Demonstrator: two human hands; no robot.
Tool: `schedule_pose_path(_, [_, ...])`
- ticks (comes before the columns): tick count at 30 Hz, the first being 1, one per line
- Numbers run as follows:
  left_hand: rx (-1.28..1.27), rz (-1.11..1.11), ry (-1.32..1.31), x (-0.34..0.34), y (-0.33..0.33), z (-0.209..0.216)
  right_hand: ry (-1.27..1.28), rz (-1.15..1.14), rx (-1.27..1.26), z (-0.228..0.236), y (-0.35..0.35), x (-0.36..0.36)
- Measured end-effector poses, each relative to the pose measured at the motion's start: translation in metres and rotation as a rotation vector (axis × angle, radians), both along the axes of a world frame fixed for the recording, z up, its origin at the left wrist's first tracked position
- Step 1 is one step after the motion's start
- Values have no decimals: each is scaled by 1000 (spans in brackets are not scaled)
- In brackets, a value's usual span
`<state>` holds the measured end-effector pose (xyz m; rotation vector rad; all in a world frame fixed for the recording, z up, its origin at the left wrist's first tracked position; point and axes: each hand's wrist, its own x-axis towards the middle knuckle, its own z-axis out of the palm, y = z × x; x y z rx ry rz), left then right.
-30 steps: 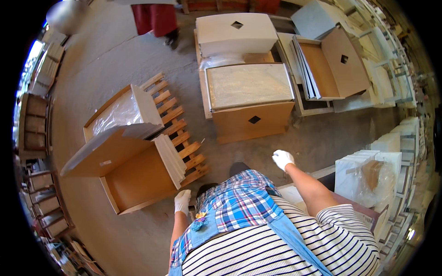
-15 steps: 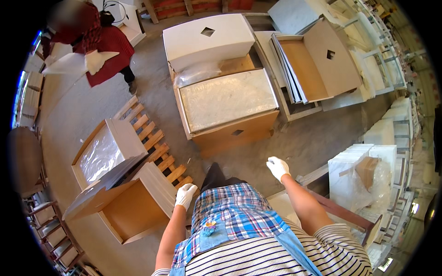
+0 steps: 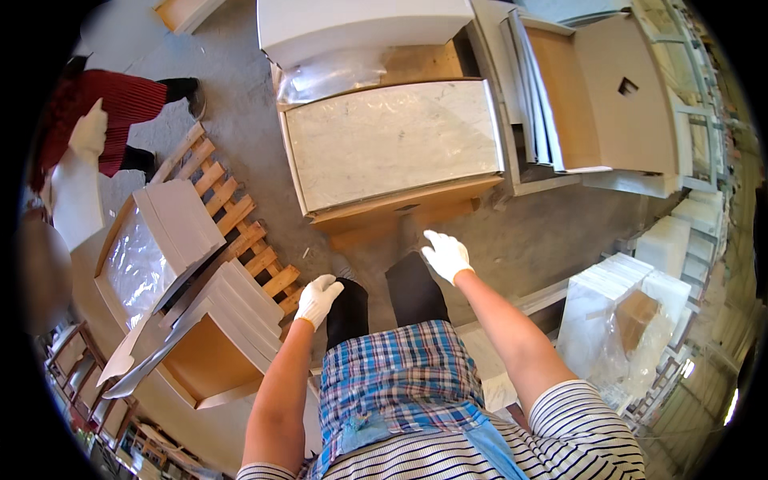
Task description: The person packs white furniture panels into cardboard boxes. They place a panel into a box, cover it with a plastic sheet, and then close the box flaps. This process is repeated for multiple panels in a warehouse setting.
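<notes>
My left hand, in a white glove, hangs beside my left leg with its fingers loosely curled, and nothing shows in it. Ahead of my body reaches my right hand, also gloved in white, empty, its fingers apart. It is nearest to a low cardboard carton in front of me but does not touch it. Inside that carton lies a pale, marble-patterned slab under clear film. The wooden pallet is the closest thing ahead of my left hand.
Open cartons stand at left, one with film-wrapped contents. A person in red at far left carries a white sheet. Back right is an open box. White slabs with plastic wrap stand at right.
I have moved forward, and the carton with the slab is closer. My right hand has swung inward to the left. The person in red has shifted to the left and nearer.
</notes>
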<state>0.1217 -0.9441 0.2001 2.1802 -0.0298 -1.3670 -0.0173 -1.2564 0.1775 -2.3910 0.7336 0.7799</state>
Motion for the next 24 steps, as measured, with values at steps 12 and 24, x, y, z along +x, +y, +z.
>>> schedule_pose_path(12, [-380, 1281, 571, 26, -167, -129, -354, 346, -88, -124, -151, 107])
schedule_pose_path(24, [-152, 1588, 678, 44, -233, -175, -549, 150, -740, -206, -285, 226])
